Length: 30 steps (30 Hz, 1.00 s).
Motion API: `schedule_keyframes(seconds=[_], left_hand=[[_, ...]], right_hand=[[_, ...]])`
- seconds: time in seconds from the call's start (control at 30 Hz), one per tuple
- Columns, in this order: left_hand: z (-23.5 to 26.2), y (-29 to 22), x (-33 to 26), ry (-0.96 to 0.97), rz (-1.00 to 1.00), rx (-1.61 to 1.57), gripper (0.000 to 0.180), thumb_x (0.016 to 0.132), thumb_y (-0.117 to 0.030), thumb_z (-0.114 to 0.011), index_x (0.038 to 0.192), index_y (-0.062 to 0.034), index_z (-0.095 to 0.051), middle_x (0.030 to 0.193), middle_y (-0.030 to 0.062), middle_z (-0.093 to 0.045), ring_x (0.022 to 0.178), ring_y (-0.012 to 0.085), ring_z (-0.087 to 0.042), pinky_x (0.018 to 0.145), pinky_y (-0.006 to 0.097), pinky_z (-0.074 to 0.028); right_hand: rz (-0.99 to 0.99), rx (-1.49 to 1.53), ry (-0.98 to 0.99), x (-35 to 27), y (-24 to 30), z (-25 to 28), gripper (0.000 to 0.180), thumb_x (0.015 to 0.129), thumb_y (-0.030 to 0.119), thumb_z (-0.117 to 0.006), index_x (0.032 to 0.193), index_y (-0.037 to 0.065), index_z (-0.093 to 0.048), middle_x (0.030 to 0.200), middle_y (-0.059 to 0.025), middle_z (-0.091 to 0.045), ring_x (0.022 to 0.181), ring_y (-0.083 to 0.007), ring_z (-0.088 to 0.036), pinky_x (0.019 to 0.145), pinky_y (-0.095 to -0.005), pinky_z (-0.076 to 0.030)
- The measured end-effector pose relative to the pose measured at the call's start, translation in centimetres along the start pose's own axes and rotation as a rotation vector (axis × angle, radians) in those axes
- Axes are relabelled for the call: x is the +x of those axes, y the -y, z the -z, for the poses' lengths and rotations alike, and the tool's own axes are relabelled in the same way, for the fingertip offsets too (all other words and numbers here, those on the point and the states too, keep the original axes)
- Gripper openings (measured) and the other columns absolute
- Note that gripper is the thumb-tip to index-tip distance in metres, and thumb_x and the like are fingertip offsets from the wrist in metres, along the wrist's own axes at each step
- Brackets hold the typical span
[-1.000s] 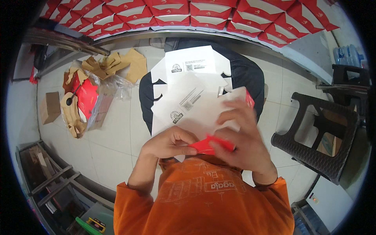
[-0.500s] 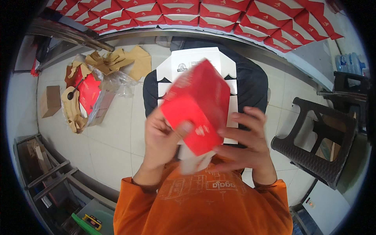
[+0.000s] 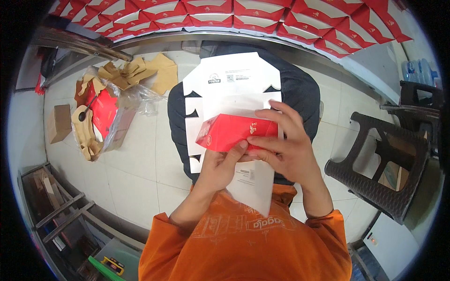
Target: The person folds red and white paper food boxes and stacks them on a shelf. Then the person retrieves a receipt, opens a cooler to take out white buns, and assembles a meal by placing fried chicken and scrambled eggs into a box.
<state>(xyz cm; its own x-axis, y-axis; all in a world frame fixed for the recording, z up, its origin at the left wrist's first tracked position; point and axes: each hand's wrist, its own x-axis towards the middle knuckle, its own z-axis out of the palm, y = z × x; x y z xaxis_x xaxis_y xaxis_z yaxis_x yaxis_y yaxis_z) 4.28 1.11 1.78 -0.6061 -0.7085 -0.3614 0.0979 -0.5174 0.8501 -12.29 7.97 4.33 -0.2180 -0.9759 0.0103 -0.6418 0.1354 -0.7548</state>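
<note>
A red carton box (image 3: 229, 130), partly folded, is between my hands above my lap. My left hand (image 3: 219, 169) grips its near edge from below, thumb pressed against the red side. From the right, my right hand (image 3: 294, 152) holds it too, with thumb and a finger at the near edge and the upper fingers over its right end. A white flap (image 3: 257, 185) of the carton hangs down toward my orange shirt. Beneath the box, flat white carton blanks (image 3: 239, 70) with cut-out notches lie across my dark-trousered legs; the box and hands hide part of them.
Rows of folded red-and-white boxes (image 3: 211, 21) fill the shelf ahead. On the left floor stand a torn open package (image 3: 126, 124) of red sheets, brown paper (image 3: 164, 75) and a small brown carton (image 3: 59, 122). A dark plastic stool (image 3: 344, 173) is at right, water bottles (image 3: 419, 72) behind it.
The red box has been lowered and turned, so its long red side now faces up. My right hand has gone from loosely spread beside it to gripping it; the left keeps hold.
</note>
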Motion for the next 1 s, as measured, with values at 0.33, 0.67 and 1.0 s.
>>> schedule_keyframes(seconds=[0.33, 0.67, 1.0], left_hand=[[0.5, 0.6, 4.5, -0.181, 0.074, 0.331, 0.028, 0.089, -0.008, -0.07, 0.113, 0.004, -0.061, 0.102, 0.0109, -0.069, 0.087, 0.0168, -0.069, 0.07, 0.029, -0.055], [5.1, 1.6, 2.9, 0.662, -0.099, 0.746, 0.048, 0.088, -0.02, -0.069, 0.128, 0.002, -0.054, 0.134, 0.0167, -0.057, 0.125, 0.0252, -0.055, 0.103, 0.035, -0.043], [3.6, -2.1, -0.2, 0.124, -0.459, 0.043, 0.121, 0.051, -0.053, -0.09, 0.147, -0.0048, -0.034, 0.15, 0.0205, -0.035, 0.135, 0.0324, -0.042, 0.109, 0.044, -0.038]], right_hand=[[0.176, 0.471, 0.0, 0.7, -4.3, 1.3, 0.048, 0.07, 0.011, -0.08, 0.116, 0.01, -0.065, 0.127, -0.0131, -0.053, 0.126, -0.0348, -0.047, 0.108, -0.0466, -0.036], [0.264, -0.127, 0.276, 1.1, -0.5, 1.2, 0.09, 0.059, 0.044, -0.088, 0.138, 0.017, -0.055, 0.124, -0.0168, -0.055, 0.117, -0.0356, -0.054, 0.1, -0.0422, -0.044], [-0.364, 0.803, 0.054, -1.4, -6.5, -5.3, 0.023, 0.095, 0.02, -0.064, 0.109, 0.002, -0.067, 0.097, -0.0048, -0.069, 0.083, -0.0107, -0.061, 0.075, -0.0269, -0.049]])
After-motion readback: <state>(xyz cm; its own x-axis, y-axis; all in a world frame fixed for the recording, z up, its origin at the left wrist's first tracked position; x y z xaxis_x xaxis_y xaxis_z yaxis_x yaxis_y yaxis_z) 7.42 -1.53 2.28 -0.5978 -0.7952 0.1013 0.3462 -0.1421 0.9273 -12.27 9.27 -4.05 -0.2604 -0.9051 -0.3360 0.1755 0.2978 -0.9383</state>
